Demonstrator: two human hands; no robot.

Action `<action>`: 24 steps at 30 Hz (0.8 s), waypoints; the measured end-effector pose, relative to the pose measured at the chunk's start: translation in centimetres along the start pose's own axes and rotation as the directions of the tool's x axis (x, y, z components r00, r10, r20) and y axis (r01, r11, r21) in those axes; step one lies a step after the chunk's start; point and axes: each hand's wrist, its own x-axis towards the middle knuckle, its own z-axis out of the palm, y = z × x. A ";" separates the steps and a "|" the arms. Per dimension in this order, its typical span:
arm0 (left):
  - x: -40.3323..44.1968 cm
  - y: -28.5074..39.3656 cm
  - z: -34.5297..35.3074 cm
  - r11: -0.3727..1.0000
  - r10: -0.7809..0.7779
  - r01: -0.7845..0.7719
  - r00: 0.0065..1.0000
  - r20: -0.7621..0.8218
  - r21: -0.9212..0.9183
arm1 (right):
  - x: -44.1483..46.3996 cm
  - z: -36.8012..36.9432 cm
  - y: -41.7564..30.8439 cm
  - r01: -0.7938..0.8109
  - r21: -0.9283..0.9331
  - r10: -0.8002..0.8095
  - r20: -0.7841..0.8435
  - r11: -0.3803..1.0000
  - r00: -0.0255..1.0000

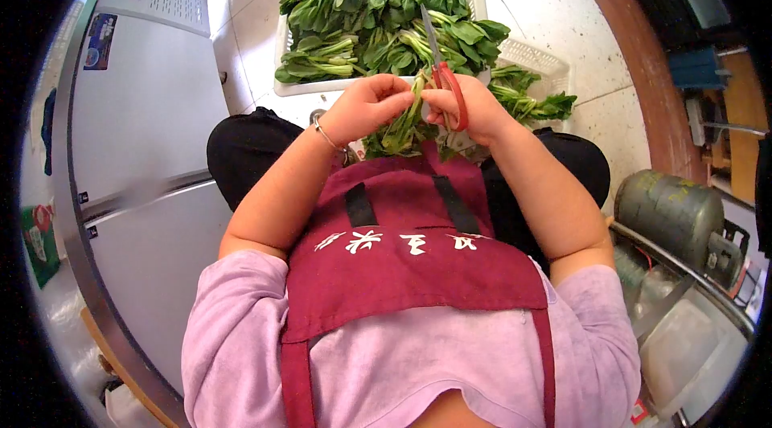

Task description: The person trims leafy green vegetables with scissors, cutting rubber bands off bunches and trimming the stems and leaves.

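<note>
- Maroon apron (410, 275): on the near side of the large white basket (310, 89).
- Left hand (371, 110): just before that basket, fingertips pinching a bunch of greens (412, 118), which hangs at its near side.
- Right hand (474, 106): also before it, fingers gripping red-handled scissors (440, 68), blades reaching over it.
- Second basket (560, 74): to its right, holding greens.
- Leafy greens (378, 14): heaped inside it.

bright overall; floor (535, 10) pale, nearly washed out toward top. strong fisheye bend: fridge (153, 98) edges bow, corners drop to round black border. hazy smear across fridge seam. leaves (374, 14) fairly crisp; green bag (39, 247) near left rim soft. dimmer light around gas cylinder (671, 211).
</note>
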 end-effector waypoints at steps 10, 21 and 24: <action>0.0 0.4 -0.5 0.994 -0.032 0.044 0.991 0.127 -0.096 | 0.2 -0.2 0.1 0.019 0.056 -0.019 -0.009 0.998 1.000; 0.5 -0.6 -0.3 0.984 -0.046 0.067 0.991 0.124 -0.167 | -0.1 -0.1 -0.4 -0.055 0.102 0.046 0.087 0.993 0.995; 0.3 -0.4 -0.2 0.965 -0.091 0.119 0.988 0.126 -0.235 | -0.1 -0.3 -0.4 -0.047 0.067 0.039 0.130 0.997 0.991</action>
